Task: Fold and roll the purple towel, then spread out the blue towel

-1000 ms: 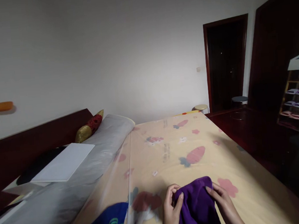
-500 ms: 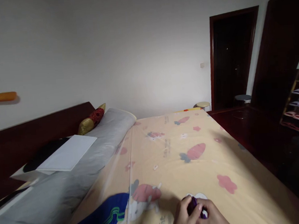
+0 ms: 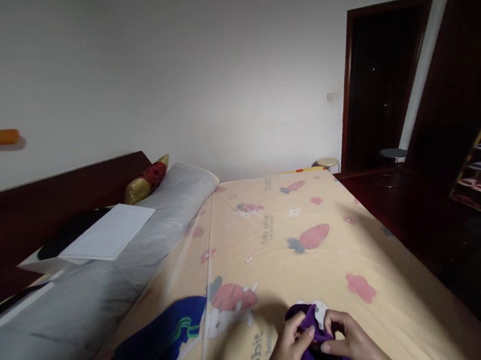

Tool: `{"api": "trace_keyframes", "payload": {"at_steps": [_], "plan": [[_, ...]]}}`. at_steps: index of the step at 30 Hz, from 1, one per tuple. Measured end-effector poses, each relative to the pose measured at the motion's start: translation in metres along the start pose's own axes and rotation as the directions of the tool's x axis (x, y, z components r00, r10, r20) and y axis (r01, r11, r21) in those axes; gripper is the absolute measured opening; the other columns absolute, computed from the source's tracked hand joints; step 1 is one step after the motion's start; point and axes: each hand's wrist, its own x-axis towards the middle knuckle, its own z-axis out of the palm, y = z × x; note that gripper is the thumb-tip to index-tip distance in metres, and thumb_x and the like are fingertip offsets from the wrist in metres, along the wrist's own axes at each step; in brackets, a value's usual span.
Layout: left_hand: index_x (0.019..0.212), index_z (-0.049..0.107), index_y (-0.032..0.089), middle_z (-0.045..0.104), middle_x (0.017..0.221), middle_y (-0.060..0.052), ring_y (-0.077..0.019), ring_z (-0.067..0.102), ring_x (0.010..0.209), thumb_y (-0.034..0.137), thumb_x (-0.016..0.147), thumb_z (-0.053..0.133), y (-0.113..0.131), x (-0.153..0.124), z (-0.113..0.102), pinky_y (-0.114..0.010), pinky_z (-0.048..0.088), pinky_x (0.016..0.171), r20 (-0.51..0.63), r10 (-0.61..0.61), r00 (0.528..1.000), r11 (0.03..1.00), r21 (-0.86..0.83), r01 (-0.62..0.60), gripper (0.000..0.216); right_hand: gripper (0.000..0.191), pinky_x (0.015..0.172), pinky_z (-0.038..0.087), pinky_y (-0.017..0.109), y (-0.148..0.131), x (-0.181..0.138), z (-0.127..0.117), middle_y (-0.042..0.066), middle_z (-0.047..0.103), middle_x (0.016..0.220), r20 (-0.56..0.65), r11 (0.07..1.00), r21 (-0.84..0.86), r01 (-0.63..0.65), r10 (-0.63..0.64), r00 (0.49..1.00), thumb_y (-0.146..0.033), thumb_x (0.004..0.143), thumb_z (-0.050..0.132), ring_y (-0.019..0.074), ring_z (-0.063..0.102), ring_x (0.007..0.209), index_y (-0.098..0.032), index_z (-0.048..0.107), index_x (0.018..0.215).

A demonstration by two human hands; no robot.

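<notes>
A piece of purple cloth (image 3: 316, 329) is bunched low over the bed, its lower part running off the bottom of the view. My left hand (image 3: 292, 339) pinches its edge between thumb and fingers. On the other side, my right hand (image 3: 343, 333) grips the cloth's edge, thumb against bent fingers. The cloth gapes a little between the two hands. What kind of article it is I cannot tell. To the left, a dark blue cloth item (image 3: 153, 342) with green stripes lies on the yellow patterned bed sheet (image 3: 268, 266).
A grey quilt (image 3: 145, 237) lies along the headboard (image 3: 58, 189), with a white flat board (image 3: 109, 232) and a red-gold cushion (image 3: 146, 180) on it. Two stools, one pale (image 3: 327, 162) and one dark (image 3: 393, 154), stand beyond the bed. A shoe rack (image 3: 479, 167) is at right.
My hands have moved apart, the right one shifting rightward. The purple cloth, mostly hidden within my hands before, is now spread between them. The view has tilted slightly downward.
</notes>
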Motion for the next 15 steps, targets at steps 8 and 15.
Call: {"api": "trace_keyframes", "payload": {"at_steps": [8, 15], "plan": [[0.117, 0.062, 0.025, 0.07, 0.101, -0.007, -0.0223, 0.066, 0.087, 0.057, 0.072, 0.067, -0.001, 0.003, 0.013, -0.037, 0.05, 0.085, -0.035, 0.028, 0.999, 0.994, -0.102, -0.031, 0.055, 0.04, 0.063, 0.03, 0.025, 0.004, -0.01, -0.02, -0.005, 0.04, 0.065, -0.052, 0.979, 0.206, -0.005, 0.016, 0.999, -0.054, 0.07, 0.07, 0.0118, 0.037, 0.066, -0.022, 0.046, 0.067], [0.095, 0.066, 0.019, 0.071, 0.075, -0.003, -0.018, 0.064, 0.064, 0.045, 0.051, 0.083, 0.013, 0.012, -0.029, -0.032, 0.049, 0.065, -0.411, -0.176, 0.895, 0.889, -0.457, -0.035, 0.054, 0.033, 0.063, 0.038, 0.023, 0.039, -0.033, -0.067, -0.005, 0.044, 0.067, -0.469, 0.889, 0.454, 0.068, 0.173, 0.866, -0.048, 0.073, 0.07, 0.0116, 0.041, 0.066, -0.022, 0.05, 0.068]]}}
